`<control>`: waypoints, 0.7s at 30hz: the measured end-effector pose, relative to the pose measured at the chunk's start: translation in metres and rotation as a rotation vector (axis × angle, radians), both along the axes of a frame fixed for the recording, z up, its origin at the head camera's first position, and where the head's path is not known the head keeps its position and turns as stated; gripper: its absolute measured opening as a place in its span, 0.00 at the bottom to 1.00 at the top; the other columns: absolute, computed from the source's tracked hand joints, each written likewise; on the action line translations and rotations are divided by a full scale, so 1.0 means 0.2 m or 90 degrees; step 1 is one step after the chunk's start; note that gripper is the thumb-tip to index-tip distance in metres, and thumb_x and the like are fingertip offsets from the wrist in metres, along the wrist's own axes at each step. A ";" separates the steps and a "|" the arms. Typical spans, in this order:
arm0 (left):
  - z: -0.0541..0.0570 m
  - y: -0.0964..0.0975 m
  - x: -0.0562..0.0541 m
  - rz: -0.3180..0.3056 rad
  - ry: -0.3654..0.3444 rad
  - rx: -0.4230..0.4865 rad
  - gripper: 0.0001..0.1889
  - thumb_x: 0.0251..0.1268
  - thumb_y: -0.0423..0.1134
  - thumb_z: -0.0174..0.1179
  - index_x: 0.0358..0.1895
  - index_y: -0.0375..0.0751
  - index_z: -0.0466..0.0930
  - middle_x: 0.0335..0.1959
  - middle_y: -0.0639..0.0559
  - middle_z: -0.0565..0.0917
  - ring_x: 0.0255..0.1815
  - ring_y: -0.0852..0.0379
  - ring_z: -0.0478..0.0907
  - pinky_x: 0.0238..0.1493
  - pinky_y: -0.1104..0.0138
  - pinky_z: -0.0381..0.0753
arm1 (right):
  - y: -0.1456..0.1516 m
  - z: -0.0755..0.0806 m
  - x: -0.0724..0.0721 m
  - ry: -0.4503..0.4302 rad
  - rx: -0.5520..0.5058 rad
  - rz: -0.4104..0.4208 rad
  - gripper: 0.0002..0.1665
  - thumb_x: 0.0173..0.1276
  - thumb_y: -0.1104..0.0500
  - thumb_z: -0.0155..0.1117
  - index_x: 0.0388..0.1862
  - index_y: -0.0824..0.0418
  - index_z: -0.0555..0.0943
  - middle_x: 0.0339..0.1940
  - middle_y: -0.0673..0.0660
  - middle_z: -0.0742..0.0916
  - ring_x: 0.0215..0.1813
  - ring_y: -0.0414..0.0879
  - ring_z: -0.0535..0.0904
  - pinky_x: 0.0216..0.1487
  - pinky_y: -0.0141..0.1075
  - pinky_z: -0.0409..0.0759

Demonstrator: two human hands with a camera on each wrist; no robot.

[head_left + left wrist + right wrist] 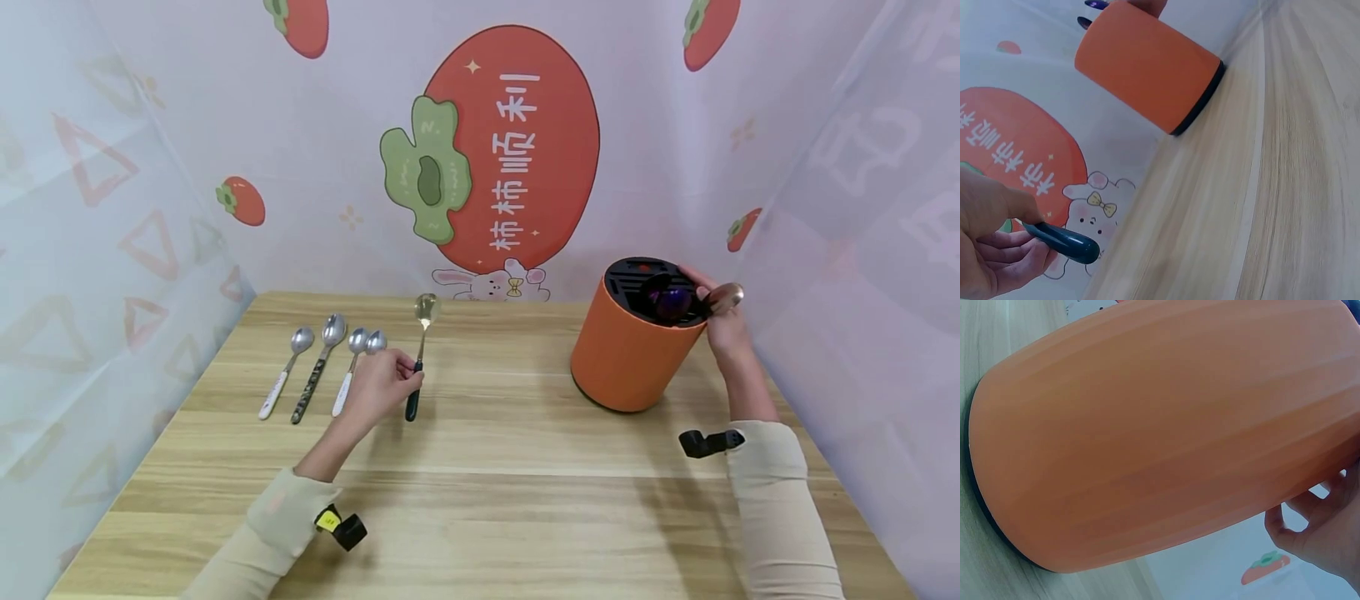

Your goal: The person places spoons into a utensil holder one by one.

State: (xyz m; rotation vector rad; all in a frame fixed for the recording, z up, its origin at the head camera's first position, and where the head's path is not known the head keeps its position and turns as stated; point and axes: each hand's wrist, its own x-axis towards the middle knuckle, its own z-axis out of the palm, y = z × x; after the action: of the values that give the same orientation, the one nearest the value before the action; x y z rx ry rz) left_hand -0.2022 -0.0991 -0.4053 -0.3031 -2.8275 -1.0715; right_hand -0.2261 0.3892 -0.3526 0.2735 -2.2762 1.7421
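In the head view, my left hand [382, 383] pinches a spoon [426, 310] by its dark green handle. That handle [1069, 242] juts from between thumb and fingers in the left wrist view. At the right stands an orange cylindrical utensil holder [626, 358] with a black slotted top. My right hand [723, 329] grips its far right side near the rim, fingers curved against the wall [1166, 437]. Out of the top show a dark spoon with a purple sheen [671, 302] and a copper-coloured spoon [724, 298] overlapping the right hand.
Left of my left hand lie a white-handled spoon [288, 371], a spoon with a dark patterned handle [318, 367] and another white-handled spoon [349, 371]. A spoon bowl [377, 342] shows behind that hand. Patterned sheets [315, 150] enclose the wooden table [517, 517] behind and at both sides.
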 end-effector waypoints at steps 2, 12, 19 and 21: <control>0.01 0.03 0.01 -0.002 -0.003 0.008 0.07 0.59 0.36 0.67 0.35 0.36 0.84 0.27 0.49 0.87 0.26 0.60 0.81 0.28 0.72 0.76 | 0.00 0.00 0.00 0.006 -0.027 0.014 0.31 0.82 0.50 0.44 0.76 0.64 0.63 0.62 0.37 0.77 0.58 0.24 0.72 0.56 0.16 0.67; 0.07 0.20 0.04 -0.038 0.019 0.062 0.07 0.61 0.36 0.67 0.37 0.36 0.83 0.30 0.48 0.86 0.30 0.59 0.83 0.33 0.69 0.83 | 0.00 -0.01 0.01 0.000 -0.020 0.013 0.29 0.82 0.50 0.44 0.76 0.60 0.65 0.60 0.35 0.77 0.56 0.23 0.72 0.54 0.16 0.68; 0.12 0.32 0.06 -0.064 0.058 0.090 0.05 0.61 0.35 0.67 0.36 0.37 0.83 0.29 0.49 0.86 0.30 0.59 0.82 0.35 0.68 0.83 | 0.00 0.00 0.01 -0.008 -0.005 0.003 0.31 0.82 0.49 0.42 0.77 0.62 0.63 0.60 0.35 0.77 0.56 0.23 0.73 0.53 0.17 0.69; 0.13 0.36 0.06 -0.078 0.070 0.099 0.05 0.61 0.34 0.68 0.37 0.36 0.84 0.30 0.49 0.86 0.30 0.59 0.82 0.35 0.68 0.83 | 0.00 0.00 0.01 -0.016 0.024 -0.008 0.32 0.82 0.46 0.41 0.78 0.61 0.62 0.65 0.39 0.76 0.57 0.23 0.71 0.53 0.16 0.68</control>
State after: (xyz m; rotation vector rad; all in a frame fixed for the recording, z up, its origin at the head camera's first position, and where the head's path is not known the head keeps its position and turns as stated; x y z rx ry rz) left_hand -0.1909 -0.0276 -0.3786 -0.5092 -2.6393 -1.2495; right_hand -0.2238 0.3900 -0.3519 0.2460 -2.3261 1.7072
